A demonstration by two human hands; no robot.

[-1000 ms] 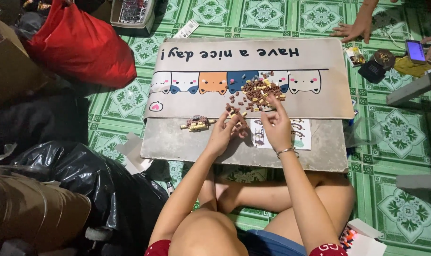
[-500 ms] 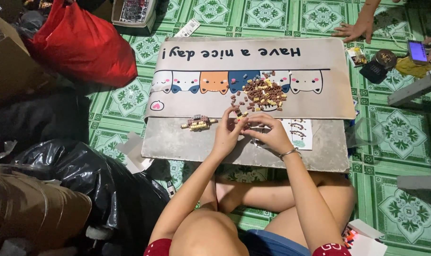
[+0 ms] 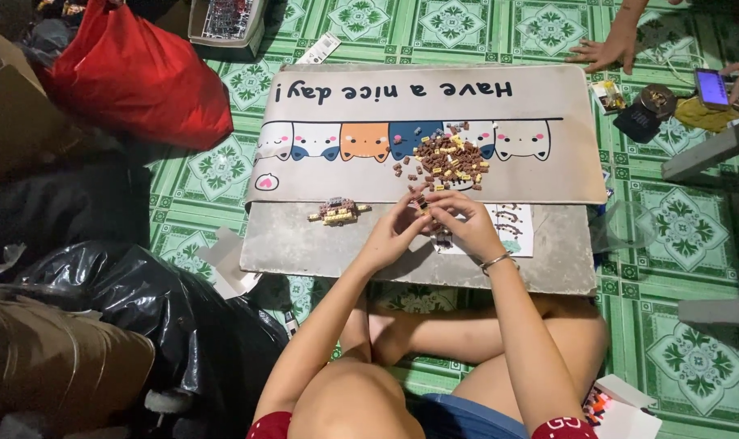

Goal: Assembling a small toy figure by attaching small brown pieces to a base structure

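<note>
Head view: a person sits cross-legged on green patterned floor tiles before a low grey board.
Far left: a red bag and black plastic sacks, unmoved since the earlier frames.
Small built model: a brown-and-yellow brick assembly lies on the board, left of the hands, where it lay a second ago.
Left hand: fingers curled, tips pinched together with the other hand's on a tiny brick piece; a second ago it met the right hand lower on the board.
Right hand: fingers bent inward on the same piece; a second ago it reached up into the pile.
Brick pile: loose brown and yellow bricks on the cat-printed mat, just above the hands.
Instruction sheet: partly under the right hand.
Far right: another person's hand on the floor, and a phone.
</note>
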